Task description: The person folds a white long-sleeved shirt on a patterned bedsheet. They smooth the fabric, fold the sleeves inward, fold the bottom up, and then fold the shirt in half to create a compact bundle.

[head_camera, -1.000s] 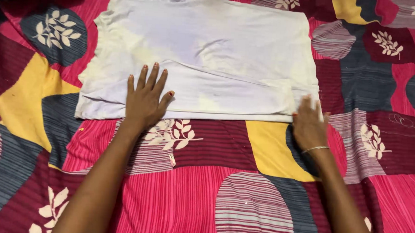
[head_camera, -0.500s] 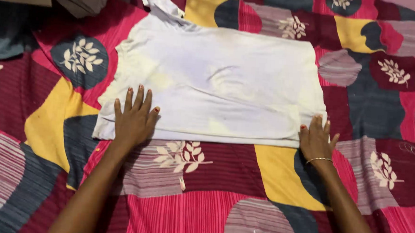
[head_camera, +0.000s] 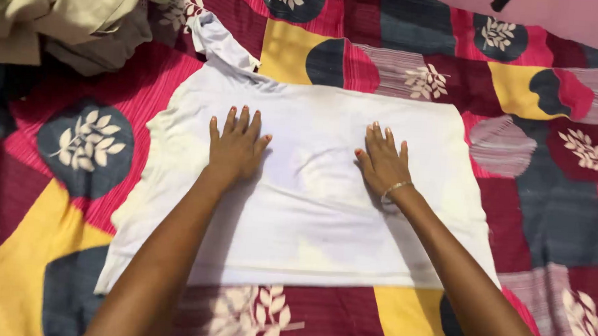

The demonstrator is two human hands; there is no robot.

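Palms flat: my left hand (head_camera: 237, 146) & right hand (head_camera: 383, 161) press the white shirt (head_camera: 310, 209) at frame centre, fingers spread, gripping nothing, to smooth it on the patchwork bedspread (head_camera: 558, 175); clothes pile (head_camera: 75, 20) upper left.

The heap of beige clothes (head_camera: 68, 19) beyond the white shirt (head_camera: 310, 216) is cut off by the top-left edge.

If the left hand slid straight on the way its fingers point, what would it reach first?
The left hand lies flat on the white shirt, fingers pointing to its far edge. Going on, it would probably cross that edge near the rumpled sleeve, then the patterned bedspread. The clothes pile lies off to the left.
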